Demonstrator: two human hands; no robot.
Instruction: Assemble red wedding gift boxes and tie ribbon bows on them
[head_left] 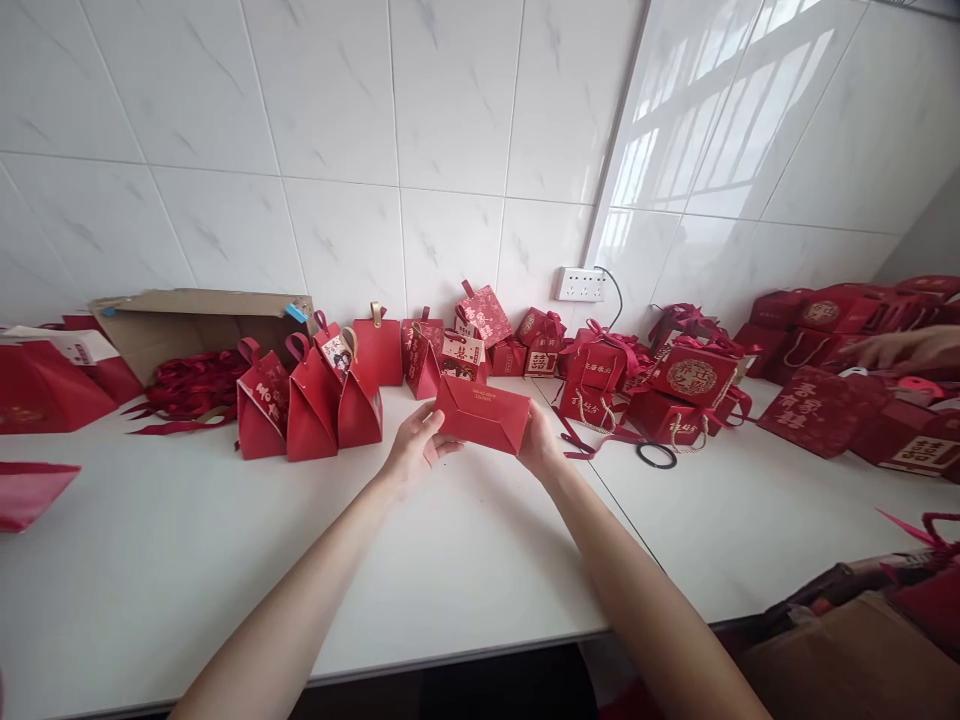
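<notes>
A red paper gift box [484, 415] is held up over the white table, its folded end with small gold print turned toward me. My left hand [417, 446] grips its left side, thumb on the near face. At the right side, my right hand [541, 436] has its fingers wrapped round the edge, mostly out of sight behind the box. Just beyond it stand a patterned red box [424, 360] and a white-fronted box [463, 355]. Left of my hands, several red triangular gift boxes [311, 400] with ribbon loops stand upright in a group.
A cardboard box [202, 305] with dark red ribbons [202, 385] lies at the back left. Rope-handled red boxes [682, 400] and a black ring [656, 456] are on the right. Another person's hand [911, 350] reaches over boxes at far right. A power strip [581, 284] is on the wall.
</notes>
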